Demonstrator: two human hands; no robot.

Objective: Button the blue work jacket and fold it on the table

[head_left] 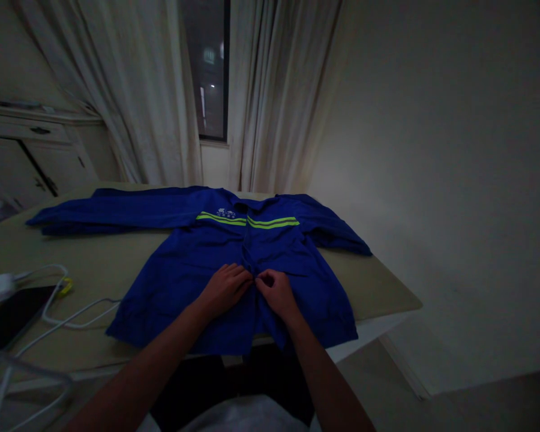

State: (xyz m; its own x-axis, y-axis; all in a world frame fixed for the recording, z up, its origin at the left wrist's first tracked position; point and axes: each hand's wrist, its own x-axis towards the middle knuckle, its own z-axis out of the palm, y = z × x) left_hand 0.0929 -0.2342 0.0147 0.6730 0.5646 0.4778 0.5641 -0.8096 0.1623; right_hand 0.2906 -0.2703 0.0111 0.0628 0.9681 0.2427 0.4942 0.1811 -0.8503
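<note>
A blue work jacket (193, 258) with two yellow-green stripes across the chest lies front up on a beige table (378, 288), sleeves spread to the left and right. My left hand (227, 287) and my right hand (275, 291) meet at the jacket's front opening near the lower hem. Both have their fingers curled and pinch the two front edges of the cloth together. What lies between the fingertips is too small to make out.
A dark tablet (9, 318) and a white charger with white cables (58, 312) lie on the table at the left. Behind are curtains (162, 108), a dark window and a white cabinet (31, 156). A bare wall stands to the right.
</note>
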